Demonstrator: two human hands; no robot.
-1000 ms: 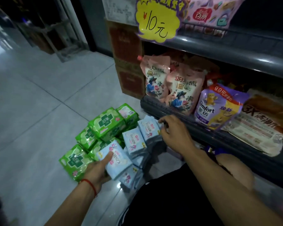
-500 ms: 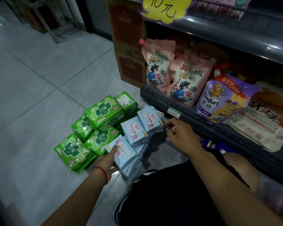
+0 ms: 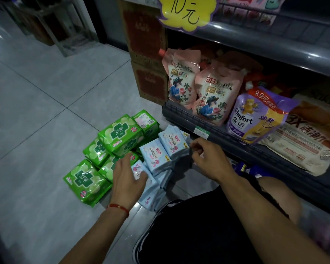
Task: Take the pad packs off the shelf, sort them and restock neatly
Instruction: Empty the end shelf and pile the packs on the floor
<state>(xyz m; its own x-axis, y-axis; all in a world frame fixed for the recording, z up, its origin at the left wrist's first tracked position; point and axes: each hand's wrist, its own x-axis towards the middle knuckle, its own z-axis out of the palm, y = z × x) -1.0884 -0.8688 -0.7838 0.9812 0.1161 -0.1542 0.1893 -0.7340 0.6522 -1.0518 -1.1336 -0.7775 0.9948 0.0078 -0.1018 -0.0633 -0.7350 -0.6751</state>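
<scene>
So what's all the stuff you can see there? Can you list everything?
green pad packs: about six, green and white, piled on the floor, left
blue pad packs: several, pale blue, in a row on the floor beside the green ones
pink pouches: two, pink with flowers, standing on the bottom shelf
purple pouch: one, purple and yellow, right of the pink ones
price sign: one, yellow, hanging from the upper shelf
cardboard boxes: stacked, brown, left of the shelf
left hand: resting on a blue pack
right hand: fingers curled, beside the blue packs
</scene>
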